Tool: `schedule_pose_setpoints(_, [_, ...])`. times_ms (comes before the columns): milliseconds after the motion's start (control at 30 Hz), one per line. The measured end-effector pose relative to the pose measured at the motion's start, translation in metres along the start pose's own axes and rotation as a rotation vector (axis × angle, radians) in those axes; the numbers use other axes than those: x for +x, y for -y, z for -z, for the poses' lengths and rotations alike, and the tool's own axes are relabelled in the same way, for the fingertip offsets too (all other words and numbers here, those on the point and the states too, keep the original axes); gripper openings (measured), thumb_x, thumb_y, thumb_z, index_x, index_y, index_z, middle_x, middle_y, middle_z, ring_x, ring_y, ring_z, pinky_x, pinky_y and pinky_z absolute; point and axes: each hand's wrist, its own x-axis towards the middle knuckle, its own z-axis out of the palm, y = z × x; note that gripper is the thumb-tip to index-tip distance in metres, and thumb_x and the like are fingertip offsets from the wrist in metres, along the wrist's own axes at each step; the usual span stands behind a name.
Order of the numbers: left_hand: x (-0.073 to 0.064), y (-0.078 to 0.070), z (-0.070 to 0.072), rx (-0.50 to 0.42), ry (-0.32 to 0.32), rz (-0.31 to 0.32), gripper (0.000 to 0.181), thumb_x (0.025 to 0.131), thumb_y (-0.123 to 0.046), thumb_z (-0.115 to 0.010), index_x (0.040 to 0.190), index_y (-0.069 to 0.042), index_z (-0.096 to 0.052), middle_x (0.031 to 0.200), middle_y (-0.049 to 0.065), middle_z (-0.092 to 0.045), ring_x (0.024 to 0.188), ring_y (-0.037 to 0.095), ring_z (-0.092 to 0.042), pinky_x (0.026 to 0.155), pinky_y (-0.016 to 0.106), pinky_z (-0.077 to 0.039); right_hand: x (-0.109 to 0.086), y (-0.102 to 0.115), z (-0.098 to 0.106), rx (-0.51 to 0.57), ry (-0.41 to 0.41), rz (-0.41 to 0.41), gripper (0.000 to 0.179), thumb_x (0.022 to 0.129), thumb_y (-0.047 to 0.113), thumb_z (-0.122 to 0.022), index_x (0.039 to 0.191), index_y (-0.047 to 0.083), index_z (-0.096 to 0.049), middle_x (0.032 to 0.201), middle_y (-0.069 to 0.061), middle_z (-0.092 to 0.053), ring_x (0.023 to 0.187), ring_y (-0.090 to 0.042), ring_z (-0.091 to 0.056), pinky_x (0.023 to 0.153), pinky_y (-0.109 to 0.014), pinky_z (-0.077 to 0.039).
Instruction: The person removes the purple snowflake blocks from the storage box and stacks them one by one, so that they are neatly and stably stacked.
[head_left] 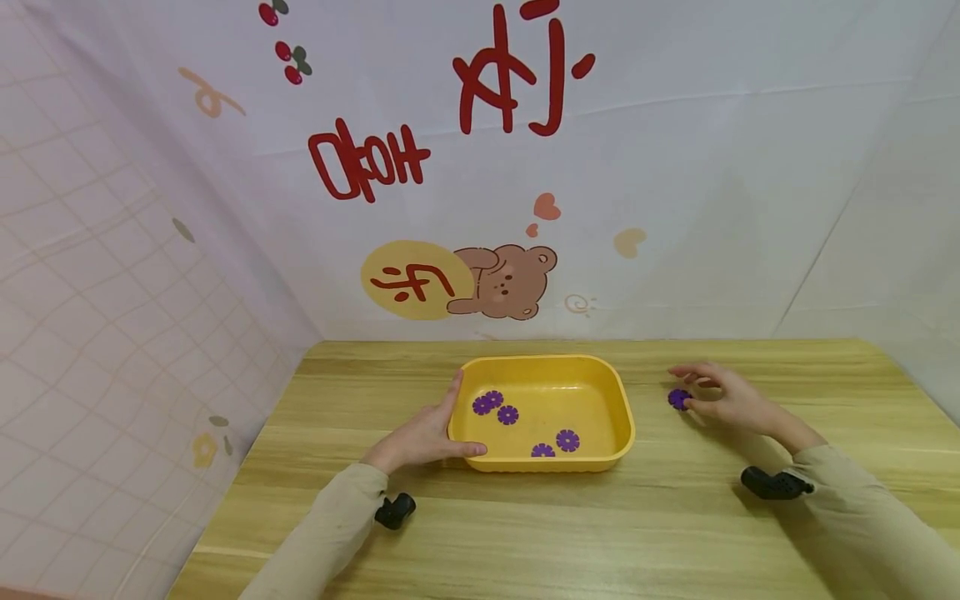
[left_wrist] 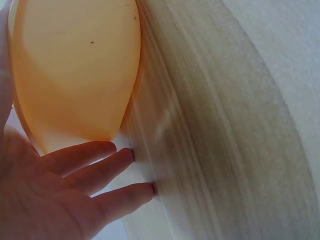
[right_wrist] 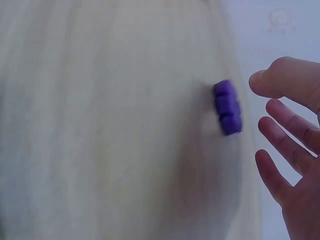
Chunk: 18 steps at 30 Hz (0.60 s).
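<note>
A yellow plastic tray (head_left: 555,464) stands on the wooden table, with several purple notched snowflake discs (head_left: 567,441) on its floor. My left hand (head_left: 420,433) holds the tray's left end: the thumb reaches over the rim, and the other fingers spread outside the wall. Three of those fingers (left_wrist: 125,200) show nearly straight beside the tray wall (left_wrist: 80,75) in the left wrist view. To the right of the tray, my right hand (head_left: 731,402) reaches over a single purple disc (right_wrist: 227,107). Its fingers (right_wrist: 275,127) are apart from that disc in the right wrist view.
The light wooden table (head_left: 525,533) runs back to a white wall cloth (head_left: 712,208) printed with red characters and a bear. Another cloth (head_left: 112,333) with a grid pattern hangs at the left. Black wrist cameras (head_left: 772,483) are strapped on both sleeves.
</note>
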Motion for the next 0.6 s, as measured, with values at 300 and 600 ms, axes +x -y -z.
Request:
schedule_pose_setpoints(300, [0.0, 0.001, -0.001, -0.012, -0.007, -0.016, 0.124, 0.077, -0.053, -0.077, 0.154, -0.012, 0.012, 0.119, 0.02, -0.057, 0.083, 0.018, -0.054, 0.093, 0.043, -0.044, 0.018, 0.021, 0.007, 0.044, -0.004, 0.067, 0.05, 0.08, -0.012, -0.071, 0.126, -0.003, -0.057, 0.121, -0.017, -0.057, 0.108, -0.014, -0.052, 0.09, -0.017, -0.04])
schedule_pose_setpoints(600, [0.0, 0.002, -0.002, -0.008, -0.013, -0.019, 0.124, 0.077, -0.052, -0.077, 0.154, -0.011, 0.012, 0.121, 0.021, -0.056, 0.082, 0.017, -0.055, 0.092, 0.042, -0.044, 0.042, 0.049, 0.001, 0.039, 0.07, 0.143, 0.046, 0.08, -0.011, -0.072, 0.121, 0.006, -0.062, 0.121, -0.01, -0.06, 0.109, -0.014, -0.054, 0.089, -0.023, -0.046])
